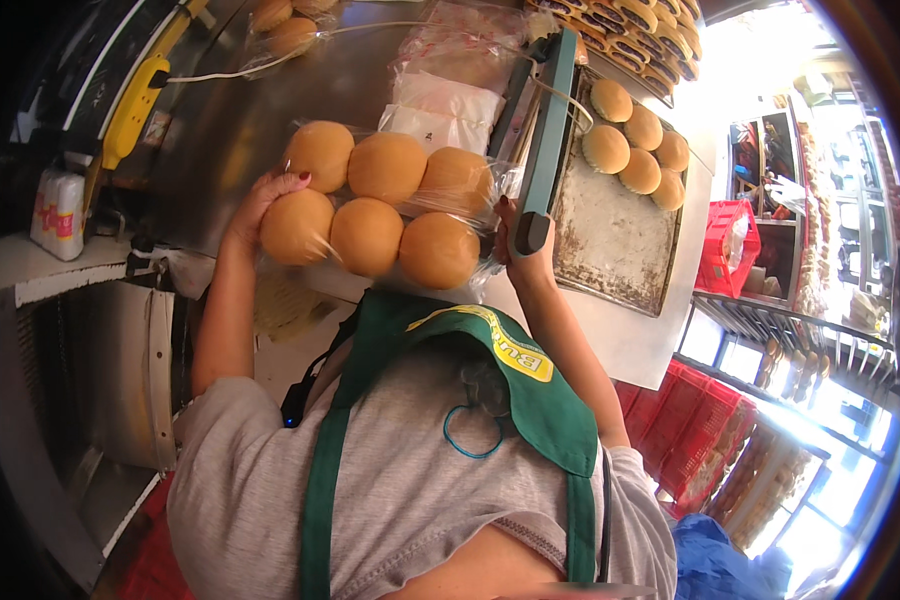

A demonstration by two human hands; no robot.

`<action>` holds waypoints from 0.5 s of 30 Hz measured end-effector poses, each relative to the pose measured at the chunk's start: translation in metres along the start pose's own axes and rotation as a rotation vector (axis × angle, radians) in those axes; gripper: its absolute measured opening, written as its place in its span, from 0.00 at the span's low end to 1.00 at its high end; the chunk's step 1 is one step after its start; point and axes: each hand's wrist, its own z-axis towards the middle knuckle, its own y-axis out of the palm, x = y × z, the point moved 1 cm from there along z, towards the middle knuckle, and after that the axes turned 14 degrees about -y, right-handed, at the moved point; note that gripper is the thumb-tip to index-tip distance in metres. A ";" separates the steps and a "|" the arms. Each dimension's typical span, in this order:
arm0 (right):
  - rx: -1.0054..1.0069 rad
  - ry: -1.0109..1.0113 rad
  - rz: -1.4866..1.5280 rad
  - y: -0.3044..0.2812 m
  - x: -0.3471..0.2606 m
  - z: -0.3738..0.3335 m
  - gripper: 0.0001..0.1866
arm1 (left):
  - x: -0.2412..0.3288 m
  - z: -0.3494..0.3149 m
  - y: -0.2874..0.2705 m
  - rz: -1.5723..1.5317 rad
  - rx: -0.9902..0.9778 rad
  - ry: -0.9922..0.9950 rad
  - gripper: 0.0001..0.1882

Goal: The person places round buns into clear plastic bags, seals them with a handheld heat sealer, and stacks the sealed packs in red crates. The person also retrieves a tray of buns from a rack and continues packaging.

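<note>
A clear plastic bag of round golden buns [385, 168] spans the space between my hands, the buns lying in two rows. At its left end my left hand [266, 205] is closed on the plastic, thumb on top beside a bun. My right hand [523, 250] is at the bag's gathered right end, with fingers bent around the plastic. Part of that hand is hidden by the long green-grey arm of a bag sealer [548, 130], which slants over it.
Right of the sealer lies a worn baking tray [610, 235] with several loose buns [642, 130]. Filled pastries [640, 35] stand behind it. Empty plastic bags [445, 100] lie beyond my bag. A yellow power strip [135, 110] with a white cord is at left; red crates [685, 430] stand right.
</note>
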 end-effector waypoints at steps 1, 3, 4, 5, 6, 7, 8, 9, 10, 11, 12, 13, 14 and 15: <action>0.018 0.010 -0.041 -0.002 0.001 0.002 0.10 | 0.008 0.009 0.000 0.013 -0.017 -0.011 0.24; 0.019 -0.048 0.108 -0.007 0.001 0.008 0.09 | 0.022 0.026 0.004 0.012 -0.036 0.002 0.24; 0.026 -0.037 0.168 -0.009 0.001 0.011 0.09 | 0.027 0.035 0.008 -0.001 -0.035 0.029 0.25; 0.022 -0.106 0.172 -0.012 0.000 0.014 0.08 | 0.031 0.042 0.012 -0.009 -0.029 0.058 0.26; 0.027 -0.071 0.160 -0.013 0.001 0.020 0.07 | 0.035 0.047 0.016 0.000 -0.006 0.067 0.26; 0.030 -0.043 0.149 -0.014 0.001 0.028 0.07 | 0.040 0.053 0.019 0.012 0.017 0.082 0.27; 0.032 -0.029 0.144 -0.015 0.001 0.036 0.06 | 0.045 0.058 0.022 0.022 -0.010 0.106 0.27; 0.083 -0.049 0.095 -0.015 0.003 0.047 0.09 | 0.050 0.064 0.022 0.030 0.033 0.086 0.27; 0.087 -0.039 0.114 -0.016 0.004 0.057 0.09 | 0.058 0.070 0.021 0.037 0.026 0.071 0.28; 0.085 -0.048 0.129 -0.017 0.006 0.068 0.09 | 0.064 0.077 0.020 0.041 0.046 0.052 0.28; 0.081 -0.058 0.145 -0.018 0.008 0.080 0.09 | 0.071 0.085 0.019 0.059 0.029 0.062 0.28; 0.082 -0.114 0.134 -0.016 0.010 0.093 0.10 | 0.078 0.092 0.016 0.076 0.040 0.070 0.28; 0.100 -0.126 0.106 -0.015 0.011 0.107 0.10 | 0.085 0.099 0.013 0.091 0.052 0.081 0.28; 0.107 -0.160 0.091 -0.015 0.011 0.121 0.10 | 0.091 0.110 0.011 0.108 0.051 0.105 0.28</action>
